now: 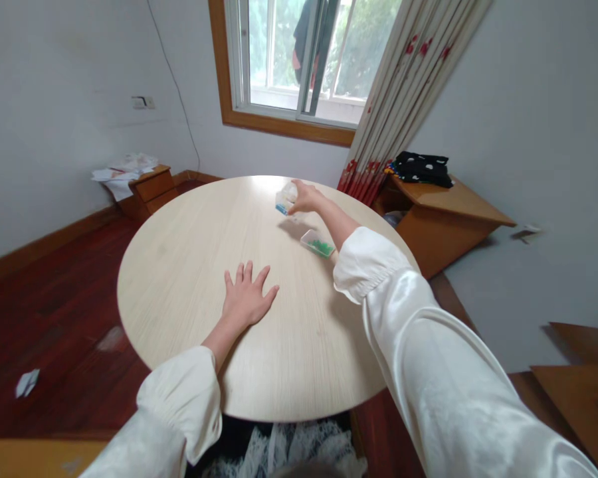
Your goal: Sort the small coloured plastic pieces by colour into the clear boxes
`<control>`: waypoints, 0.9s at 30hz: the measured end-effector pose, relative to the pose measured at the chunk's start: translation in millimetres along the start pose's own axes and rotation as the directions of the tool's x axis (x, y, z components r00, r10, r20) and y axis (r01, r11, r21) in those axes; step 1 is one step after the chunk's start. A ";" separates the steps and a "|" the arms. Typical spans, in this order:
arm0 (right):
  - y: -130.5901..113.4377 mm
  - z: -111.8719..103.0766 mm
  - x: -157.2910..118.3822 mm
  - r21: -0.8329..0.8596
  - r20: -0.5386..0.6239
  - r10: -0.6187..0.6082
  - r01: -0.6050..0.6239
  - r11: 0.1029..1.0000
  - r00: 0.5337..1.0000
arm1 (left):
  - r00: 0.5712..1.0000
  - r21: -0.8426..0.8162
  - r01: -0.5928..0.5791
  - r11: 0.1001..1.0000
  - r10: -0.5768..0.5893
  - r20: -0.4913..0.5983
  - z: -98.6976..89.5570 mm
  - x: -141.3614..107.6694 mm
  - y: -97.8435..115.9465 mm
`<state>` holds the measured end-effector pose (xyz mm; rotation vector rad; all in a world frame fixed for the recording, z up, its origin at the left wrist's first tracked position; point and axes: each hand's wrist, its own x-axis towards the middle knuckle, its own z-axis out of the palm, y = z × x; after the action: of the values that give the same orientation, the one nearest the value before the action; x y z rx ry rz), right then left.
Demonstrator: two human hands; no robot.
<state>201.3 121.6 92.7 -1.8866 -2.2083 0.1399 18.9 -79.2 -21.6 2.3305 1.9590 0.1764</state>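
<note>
My left hand (247, 296) lies flat on the pale round table (179, 265), fingers spread, holding nothing. Stretched toward the table's far side, my right hand (306, 198) grips a small clear container (286, 198) with some blue at its lower edge. The container appears tilted and raised a little, with a shadow below it. What is inside it I cannot make out. Nearer to me, under my right forearm, a small clear tray (309, 236) rests on the table with green bits (321, 247) in it.
Behind the table are a window (299, 60) and a long curtain (398, 99). On the right, black dotted cloth (422, 168) lies on a wooden cabinet (453, 206). Papers (129, 166) sit on a low cabinet (154, 189) at left. A white scrap (27, 383) is on the floor.
</note>
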 end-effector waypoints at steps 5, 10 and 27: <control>19.1 -32.6 -19.0 -0.090 0.089 -0.050 0.058 0.994 0.995 | 1.000 -0.011 -0.007 1.000 0.007 -0.021 3.9 2.0 -2.0; 46.6 -9.2 -59.2 -0.134 0.210 0.004 0.025 0.991 0.978 | 0.999 -0.029 -0.015 0.999 0.014 -0.033 6.3 2.5 -3.0; 47.6 -10.2 -94.3 -0.135 0.197 -0.052 0.079 0.988 0.979 | 0.999 -0.036 -0.017 0.999 0.015 -0.046 6.7 4.3 -6.4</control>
<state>262.8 35.9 81.1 -1.9443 -2.4671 0.1640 14.4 -73.9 -29.0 2.3398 1.9407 0.2664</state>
